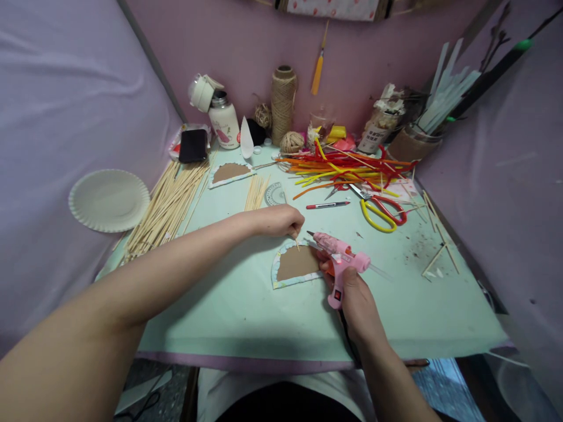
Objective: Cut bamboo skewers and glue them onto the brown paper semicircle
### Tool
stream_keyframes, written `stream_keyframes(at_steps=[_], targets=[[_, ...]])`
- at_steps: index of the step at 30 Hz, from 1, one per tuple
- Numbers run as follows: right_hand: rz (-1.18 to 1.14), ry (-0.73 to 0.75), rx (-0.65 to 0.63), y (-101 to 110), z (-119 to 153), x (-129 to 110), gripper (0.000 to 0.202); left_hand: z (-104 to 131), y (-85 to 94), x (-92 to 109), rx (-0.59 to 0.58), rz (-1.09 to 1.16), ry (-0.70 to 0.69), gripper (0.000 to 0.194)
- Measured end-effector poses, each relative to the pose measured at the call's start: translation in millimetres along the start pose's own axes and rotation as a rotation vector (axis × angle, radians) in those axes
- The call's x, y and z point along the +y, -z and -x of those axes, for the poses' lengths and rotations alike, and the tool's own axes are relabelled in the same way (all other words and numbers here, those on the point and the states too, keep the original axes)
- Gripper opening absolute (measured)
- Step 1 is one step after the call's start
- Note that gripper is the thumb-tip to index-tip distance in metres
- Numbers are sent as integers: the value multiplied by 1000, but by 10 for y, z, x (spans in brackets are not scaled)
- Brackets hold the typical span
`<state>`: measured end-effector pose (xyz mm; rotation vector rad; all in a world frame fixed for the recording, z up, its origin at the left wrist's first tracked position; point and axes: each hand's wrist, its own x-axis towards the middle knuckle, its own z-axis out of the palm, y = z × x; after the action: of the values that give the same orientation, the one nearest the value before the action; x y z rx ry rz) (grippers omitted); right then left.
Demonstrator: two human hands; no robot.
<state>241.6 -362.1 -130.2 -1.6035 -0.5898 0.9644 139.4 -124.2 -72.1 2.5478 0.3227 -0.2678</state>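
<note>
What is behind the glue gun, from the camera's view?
Pale green table surface, plus the half-round cardboard piece. Its right end runs out of sight behind the glue gun and right hand; whatever they cover can't be seen.

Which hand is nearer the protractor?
Left. The left hand is just in front of the protractor; the right hand, holding the pink glue gun, is farther off, front-right.
</note>
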Motion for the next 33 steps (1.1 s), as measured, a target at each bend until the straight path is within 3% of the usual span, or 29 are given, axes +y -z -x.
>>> stream_keyframes(at_steps=[33], targets=[[1,1,5,3,-2,-4,59,5,-8,-9,18,42,-1,10]])
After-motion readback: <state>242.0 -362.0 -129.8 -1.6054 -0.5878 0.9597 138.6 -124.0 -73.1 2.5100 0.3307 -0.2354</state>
